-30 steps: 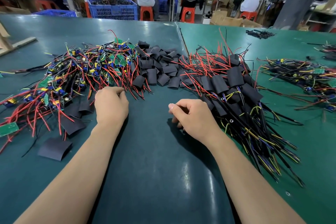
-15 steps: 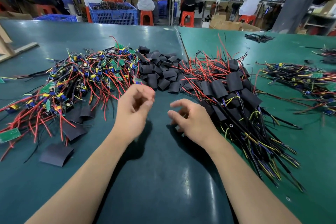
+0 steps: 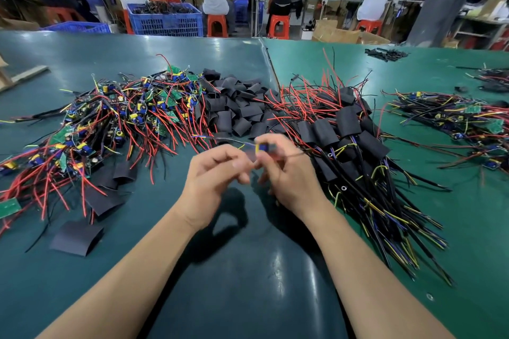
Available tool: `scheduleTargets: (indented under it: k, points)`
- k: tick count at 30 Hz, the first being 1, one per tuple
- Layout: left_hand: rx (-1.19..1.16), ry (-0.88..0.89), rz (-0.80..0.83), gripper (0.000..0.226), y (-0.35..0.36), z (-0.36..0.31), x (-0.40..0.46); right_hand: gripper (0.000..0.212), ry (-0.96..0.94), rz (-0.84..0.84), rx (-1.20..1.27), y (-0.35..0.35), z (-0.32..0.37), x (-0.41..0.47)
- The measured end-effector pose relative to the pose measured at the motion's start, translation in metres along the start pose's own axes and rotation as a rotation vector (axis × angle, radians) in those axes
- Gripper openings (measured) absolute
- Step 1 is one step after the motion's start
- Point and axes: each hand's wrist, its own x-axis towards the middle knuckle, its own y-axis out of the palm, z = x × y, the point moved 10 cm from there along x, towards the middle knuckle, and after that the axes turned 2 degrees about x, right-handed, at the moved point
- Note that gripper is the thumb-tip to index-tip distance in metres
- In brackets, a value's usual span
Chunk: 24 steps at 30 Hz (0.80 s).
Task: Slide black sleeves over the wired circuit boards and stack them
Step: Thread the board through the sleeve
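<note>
Above the bare middle strip of the green table [image 3: 248,270], both hands meet and pinch 1 wired circuit board [image 3: 261,148] between them; the left hand [image 3: 213,179] curls its fingers under the near end, the right hand [image 3: 286,170] closes thumb and fingers on the far end, and motion blur hides the finer detail of the board, though a blue-and-yellow part shows at its top. Thin wires [image 3: 220,138] trail from it to the left, over the table. No sleeve is visibly on this board. Left of the hands, a pile of bare boards [image 3: 118,118] with red wires spreads to the table's left edge, its red leads reaching close to the left wrist. Behind the hands, a heap of loose black sleeves [image 3: 234,107] lies between the 2 wire piles. Flat sleeves [image 3: 77,237] also lie scattered near the left forearm. Right of the hands, the stack of sleeved boards [image 3: 349,132] sits just beside the right hand, its black and yellow leads [image 3: 399,228] fanning toward the near right edge. A further bundle of wired boards [image 3: 454,118] lies well apart, far right. Open table surface remains between and under the forearms, running to the near edge. Beyond the far edge stand a blue crate [image 3: 165,19] and seated workers on orange stools [image 3: 217,25].
</note>
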Motion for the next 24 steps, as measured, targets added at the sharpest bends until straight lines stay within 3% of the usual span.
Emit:
scheduleTargets:
  k: [2, 4, 7, 10, 12, 14, 20, 22, 24]
  points:
    - [0.515, 0.036, -0.262, 0.021, -0.03, 0.0, 0.003, 0.011, -0.016, -0.181, 0.167, -0.02, 0.008, 0.0]
    - [0.934, 0.128, -0.374, 0.023, -0.036, -0.013, 0.003, 0.007, -0.022, -0.323, 0.32, -0.04, 0.011, -0.004]
    - [1.209, 0.292, -0.277, 0.014, -0.026, -0.018, 0.009, 0.015, 0.017, -0.421, 0.463, -0.057, 0.007, -0.008]
    - [1.435, 0.036, -0.122, 0.058, -0.035, 0.016, 0.02, 0.016, 0.0, -0.457, 0.447, -0.06, 0.01, -0.012]
    - [1.518, -0.103, -0.02, 0.072, -0.036, 0.037, 0.02, 0.016, -0.017, -0.448, 0.456, -0.057, 0.012, -0.012]
    - [1.536, -0.127, 0.016, 0.069, -0.035, 0.045, 0.02, 0.018, 0.002, -0.42, 0.467, -0.051, 0.01, -0.012]
    - [1.472, 0.057, -0.091, 0.036, -0.026, 0.015, 0.018, 0.016, 0.047, -0.357, 0.482, -0.04, 0.005, -0.01]
    - [1.423, 0.031, -0.063, 0.028, -0.026, 0.017, 0.017, 0.009, 0.027, -0.358, 0.462, -0.041, 0.008, -0.009]
    - [1.381, 0.02, -0.002, 0.026, -0.022, 0.019, 0.017, 0.017, -0.014, -0.354, 0.411, -0.042, 0.014, -0.008]
